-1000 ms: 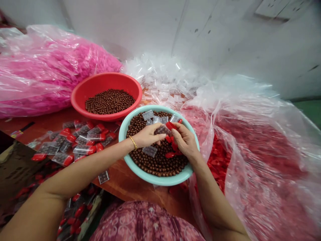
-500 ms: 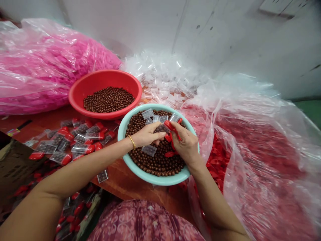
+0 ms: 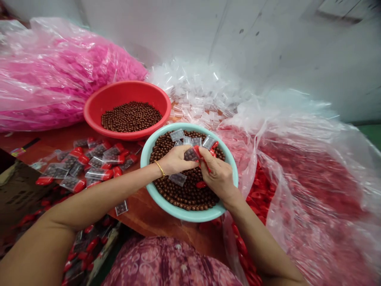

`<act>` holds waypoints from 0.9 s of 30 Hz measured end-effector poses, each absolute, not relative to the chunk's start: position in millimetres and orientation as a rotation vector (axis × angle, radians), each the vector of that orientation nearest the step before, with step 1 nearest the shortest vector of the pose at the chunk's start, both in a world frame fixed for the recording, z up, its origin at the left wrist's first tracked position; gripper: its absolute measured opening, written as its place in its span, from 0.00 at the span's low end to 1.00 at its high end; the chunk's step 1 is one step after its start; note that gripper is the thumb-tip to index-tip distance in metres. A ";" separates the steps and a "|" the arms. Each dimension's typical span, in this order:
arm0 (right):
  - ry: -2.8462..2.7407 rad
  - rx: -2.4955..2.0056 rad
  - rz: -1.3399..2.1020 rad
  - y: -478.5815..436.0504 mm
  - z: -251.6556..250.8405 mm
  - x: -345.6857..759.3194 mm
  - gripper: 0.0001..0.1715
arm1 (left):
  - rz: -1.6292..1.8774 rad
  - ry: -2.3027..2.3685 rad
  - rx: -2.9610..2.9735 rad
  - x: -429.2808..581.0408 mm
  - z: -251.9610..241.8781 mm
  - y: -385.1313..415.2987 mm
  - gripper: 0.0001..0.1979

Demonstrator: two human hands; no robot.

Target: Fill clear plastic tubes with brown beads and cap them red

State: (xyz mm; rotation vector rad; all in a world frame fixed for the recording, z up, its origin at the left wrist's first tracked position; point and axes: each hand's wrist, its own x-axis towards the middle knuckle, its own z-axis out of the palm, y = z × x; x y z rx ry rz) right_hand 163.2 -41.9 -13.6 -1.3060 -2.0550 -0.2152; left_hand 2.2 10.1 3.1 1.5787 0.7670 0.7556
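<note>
Over the light-blue basin [image 3: 187, 216], my left hand [image 3: 175, 160] pinches a small clear plastic box [image 3: 190, 154] filled with brown balls. My right hand [image 3: 218, 172] has its fingers closed on a red cap [image 3: 197, 150] at the box's right end; whether it is fully seated I cannot tell. More red pieces show beside my right fingers, partly hidden. Brown chocolate-like balls [image 3: 184, 198] fill the basin, with several clear boxes [image 3: 177, 179] lying on top of them. A loose red cap [image 3: 201, 184] rests under my right hand.
A red basin [image 3: 89, 115] with brown balls stands behind on the left. Filled, red-capped boxes [image 3: 99, 174] lie on the table's left, more below its edge. Clear boxes [image 3: 193, 87] pile up at the back. Bags of pink pieces [image 3: 59, 79] and red pieces [image 3: 309, 174] flank them.
My right hand has drawn in closer to my left, and the red cap now sits against the end of the filled box. The view has shifted slightly.
</note>
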 end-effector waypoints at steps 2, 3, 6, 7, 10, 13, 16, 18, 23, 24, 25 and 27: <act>-2.077 -1.248 -0.243 -40.7 -13.8 161.7 0.22 | 0.767 0.812 1.646 1.7 -0.1 10.5 0.08; -2.085 -1.217 -0.254 -40.1 -13.8 161.2 0.22 | 0.764 0.832 1.683 0.9 -1.6 10.6 0.08; -2.083 -1.172 -0.188 -39.6 -12.2 162.1 0.20 | 0.720 0.877 1.811 -2.2 -2.9 10.7 0.08; -2.070 -1.166 -0.126 -40.4 -10.9 163.2 0.20 | 0.703 0.882 1.852 -2.9 -2.2 10.7 0.08; -1.980 -1.183 0.120 -44.2 -5.4 166.4 0.20 | 0.654 0.857 1.951 -3.3 2.3 10.2 0.07; -1.762 -1.186 0.327 -44.0 0.1 163.5 0.19 | 0.578 0.818 2.008 -2.0 7.1 7.8 0.06; -1.491 -1.181 0.530 -33.7 4.9 150.9 0.23 | 0.480 0.744 2.058 -1.3 9.4 3.6 0.06; -1.411 -1.232 0.747 -24.0 8.2 140.3 0.30 | 0.444 0.729 2.123 -1.4 9.5 0.7 0.06; -1.501 -1.297 1.151 -12.2 12.4 125.3 0.36 | 0.401 0.822 2.392 -2.3 7.9 -5.5 0.09; -1.526 -1.295 1.161 -12.7 11.7 124.8 0.36 | 0.380 0.838 2.435 -2.6 7.4 -6.4 0.11; -1.558 -1.286 1.157 -13.5 10.4 124.7 0.37 | 0.357 0.849 2.468 -3.1 6.8 -7.2 0.13; -1.640 -1.252 1.149 -15.3 6.3 125.0 0.38 | 0.327 0.864 2.508 -4.0 5.0 -7.6 0.15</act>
